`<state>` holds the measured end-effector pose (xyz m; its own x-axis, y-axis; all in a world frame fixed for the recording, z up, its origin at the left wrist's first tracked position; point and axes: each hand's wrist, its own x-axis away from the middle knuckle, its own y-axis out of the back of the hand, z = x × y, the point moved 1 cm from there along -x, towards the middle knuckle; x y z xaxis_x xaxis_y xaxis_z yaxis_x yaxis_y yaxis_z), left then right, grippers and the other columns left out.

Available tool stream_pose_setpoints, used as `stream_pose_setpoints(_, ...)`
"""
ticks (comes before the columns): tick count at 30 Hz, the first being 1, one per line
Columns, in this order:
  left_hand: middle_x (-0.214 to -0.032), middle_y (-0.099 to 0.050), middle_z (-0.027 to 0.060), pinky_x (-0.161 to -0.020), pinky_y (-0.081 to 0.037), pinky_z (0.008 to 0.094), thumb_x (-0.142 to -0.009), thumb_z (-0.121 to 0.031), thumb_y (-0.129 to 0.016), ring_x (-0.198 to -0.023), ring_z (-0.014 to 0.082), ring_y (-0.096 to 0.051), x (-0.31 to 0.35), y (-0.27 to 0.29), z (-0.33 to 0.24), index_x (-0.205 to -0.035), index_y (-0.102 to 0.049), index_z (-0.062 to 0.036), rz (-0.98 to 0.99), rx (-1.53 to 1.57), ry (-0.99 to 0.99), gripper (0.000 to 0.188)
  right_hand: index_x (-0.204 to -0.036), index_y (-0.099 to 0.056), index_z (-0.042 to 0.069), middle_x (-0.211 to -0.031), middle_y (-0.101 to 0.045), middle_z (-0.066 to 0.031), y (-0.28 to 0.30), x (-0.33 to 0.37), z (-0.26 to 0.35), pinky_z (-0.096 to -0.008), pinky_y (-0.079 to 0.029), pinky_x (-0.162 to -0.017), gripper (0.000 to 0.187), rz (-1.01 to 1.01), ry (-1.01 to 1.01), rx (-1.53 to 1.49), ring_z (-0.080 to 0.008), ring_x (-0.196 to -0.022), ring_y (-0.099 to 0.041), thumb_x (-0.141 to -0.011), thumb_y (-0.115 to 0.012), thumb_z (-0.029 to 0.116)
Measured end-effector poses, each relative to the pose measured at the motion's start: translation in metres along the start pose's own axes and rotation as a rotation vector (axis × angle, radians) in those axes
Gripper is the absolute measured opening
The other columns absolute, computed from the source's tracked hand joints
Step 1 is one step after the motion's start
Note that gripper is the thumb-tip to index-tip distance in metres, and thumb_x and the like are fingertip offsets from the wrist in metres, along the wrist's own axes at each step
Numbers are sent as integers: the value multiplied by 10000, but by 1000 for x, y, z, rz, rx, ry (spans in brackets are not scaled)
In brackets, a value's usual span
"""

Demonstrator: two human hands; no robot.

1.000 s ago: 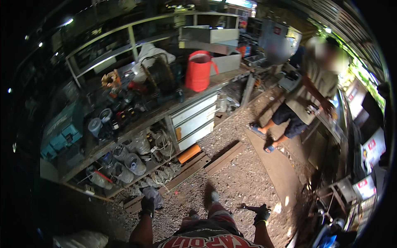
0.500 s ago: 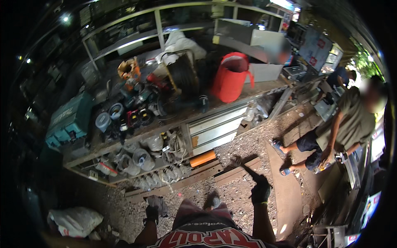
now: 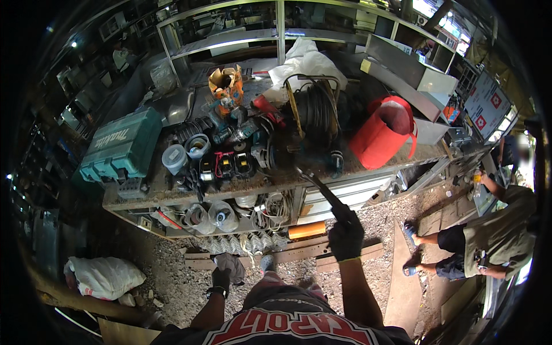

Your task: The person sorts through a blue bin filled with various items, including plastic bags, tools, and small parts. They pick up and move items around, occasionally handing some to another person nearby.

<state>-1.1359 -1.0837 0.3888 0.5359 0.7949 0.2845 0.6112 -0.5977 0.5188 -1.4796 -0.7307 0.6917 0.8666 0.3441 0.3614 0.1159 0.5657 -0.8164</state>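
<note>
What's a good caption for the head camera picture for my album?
Gloved right hand points a long dark tool at a cluttered workbench; gloved left hand hangs low.

The right hand [image 3: 345,234], gloved, extends toward 12 o'clock with fingers closed in a grip. The left hand [image 3: 220,280], gloved, hangs low at 7 o'clock.

Gloved right hand [image 3: 346,234] raised toward a cluttered workbench [image 3: 172,192], gripping a long dark tool [image 3: 319,187]. Gloved left hand [image 3: 220,280] hangs low. On the bench: red bucket [image 3: 382,133], teal tool case [image 3: 122,145], cable reel [image 3: 315,109].
</note>
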Motion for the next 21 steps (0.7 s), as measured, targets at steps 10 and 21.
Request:
stream_pose_setpoints(10,-1121,-744,214,-883,-542,421,-825,-164,-782,-1009,319,-712,-102,62,-42,-1237,-650,80,1,175,22,496,-1129,-728,156,-917,-741,-25,-102,-149,-133,-293,-328,-459,350,168,-142,-347,-105,-500,-373,-1070,-492,407)
stream_pose_setpoints(21,-1173,-710,70,-817,-560,352,-928,-222,-757,-973,172,-665,-103,85,-102,-1338,-631,9,46,485,134,487,-811,-608,170,-572,-495,13,-90,-241,-187,-256,-376,-429,381,38,-8,-333,-83,-442,-379,-1079,-502,418)
